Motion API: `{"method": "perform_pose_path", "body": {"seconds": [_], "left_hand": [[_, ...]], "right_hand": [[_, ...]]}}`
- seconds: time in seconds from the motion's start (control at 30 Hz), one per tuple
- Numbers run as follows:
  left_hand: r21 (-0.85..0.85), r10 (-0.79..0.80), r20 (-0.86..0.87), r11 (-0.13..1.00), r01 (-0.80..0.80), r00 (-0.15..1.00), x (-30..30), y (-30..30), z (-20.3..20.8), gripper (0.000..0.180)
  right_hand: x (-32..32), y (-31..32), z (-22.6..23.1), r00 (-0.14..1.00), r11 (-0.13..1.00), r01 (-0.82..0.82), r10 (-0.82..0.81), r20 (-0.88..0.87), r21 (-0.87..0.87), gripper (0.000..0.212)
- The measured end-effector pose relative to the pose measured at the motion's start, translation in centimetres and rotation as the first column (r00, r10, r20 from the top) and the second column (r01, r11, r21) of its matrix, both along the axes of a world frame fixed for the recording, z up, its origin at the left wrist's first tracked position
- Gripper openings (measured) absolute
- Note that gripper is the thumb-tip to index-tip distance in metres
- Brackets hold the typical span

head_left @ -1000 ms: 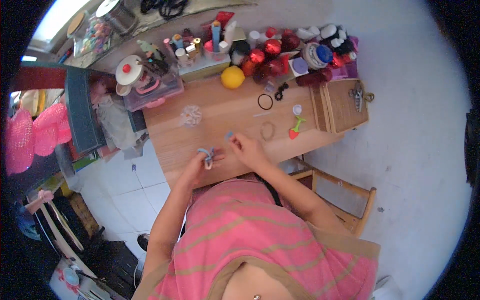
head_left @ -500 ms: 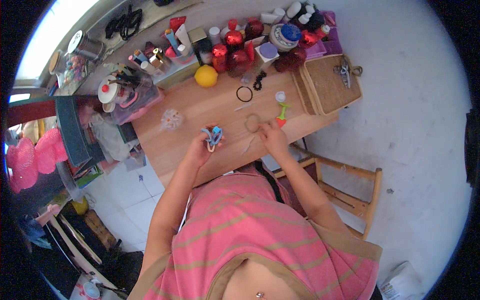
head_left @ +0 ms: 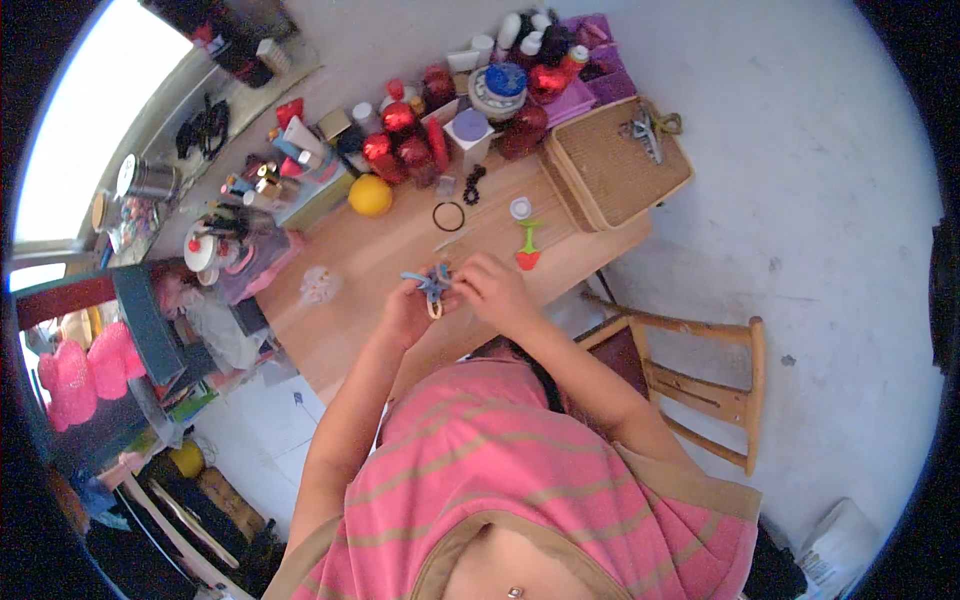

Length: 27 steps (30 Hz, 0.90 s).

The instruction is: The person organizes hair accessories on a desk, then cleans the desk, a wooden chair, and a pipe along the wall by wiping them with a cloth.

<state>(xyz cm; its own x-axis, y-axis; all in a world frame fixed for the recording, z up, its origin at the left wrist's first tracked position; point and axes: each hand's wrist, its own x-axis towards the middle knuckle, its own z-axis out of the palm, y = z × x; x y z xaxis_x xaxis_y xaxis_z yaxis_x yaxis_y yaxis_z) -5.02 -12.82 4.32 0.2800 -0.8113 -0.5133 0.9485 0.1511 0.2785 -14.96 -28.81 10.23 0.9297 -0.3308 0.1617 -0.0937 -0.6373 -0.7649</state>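
Over the near part of the wooden table, my left hand (head_left: 402,316) is closed around a small bunch of hair ties (head_left: 434,287), blue ones and a pale beige loop among them. My right hand (head_left: 497,293) meets the bunch from the right, its fingers pinched at a greyish-tan hair tie (head_left: 446,272); the fingertips partly hide it. Farther back lie a thin black hair tie (head_left: 449,217) and a black beaded-looking one (head_left: 474,186). A green and red heart-shaped item (head_left: 528,247) lies to the right, below a small white round piece (head_left: 520,208).
Bottles, red containers and jars line the table's back, with a yellow ball-like object (head_left: 370,195) before them. A woven basket (head_left: 625,172) stands at the right end. A clear bag (head_left: 318,286) lies at left. A wooden chair (head_left: 705,395) stands at the right.
My right hand has lifted the tan hair tie off the table and carried it left to the bunch in my left hand. The view has shifted, too.
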Motion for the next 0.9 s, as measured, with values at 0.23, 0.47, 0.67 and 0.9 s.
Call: {"method": "perform_pose_path", "body": {"seconds": [0.23, 0.47, 0.67, 0.9], "left_hand": [[0.305, -0.154, 0.200, 0.948, 0.088, 0.968, -1.3, -5.8, 0.3, 0.020], [0.426, -0.428, 0.400, 0.870, 0.250, 0.810, -2.2, -11.8, 4.1, 0.018], [0.374, -0.489, 0.419, 0.861, 0.345, 0.765, -5.2, -16.8, 1.8, 0.020], [0.579, -0.651, 0.655, 0.759, 0.299, 0.383, -7.2, -23.0, 3.5, 0.020]], "right_hand": [[-2.8, -3.4, -1.5, 0.999, 0.999, 0.033, -0.034, 0.002, 0.029, 0.009], [-8.6, -11.8, -5.4, 0.567, 0.217, 0.699, -0.748, -0.344, 0.681, 0.026], [-8.8, -16.1, -3.7, 0.596, -0.007, 0.503, -0.722, -0.353, 0.864, 0.028], [-8.8, -18.9, 0.5, 0.675, -0.111, 0.416, -0.627, -0.389, 0.902, 0.016]]}}
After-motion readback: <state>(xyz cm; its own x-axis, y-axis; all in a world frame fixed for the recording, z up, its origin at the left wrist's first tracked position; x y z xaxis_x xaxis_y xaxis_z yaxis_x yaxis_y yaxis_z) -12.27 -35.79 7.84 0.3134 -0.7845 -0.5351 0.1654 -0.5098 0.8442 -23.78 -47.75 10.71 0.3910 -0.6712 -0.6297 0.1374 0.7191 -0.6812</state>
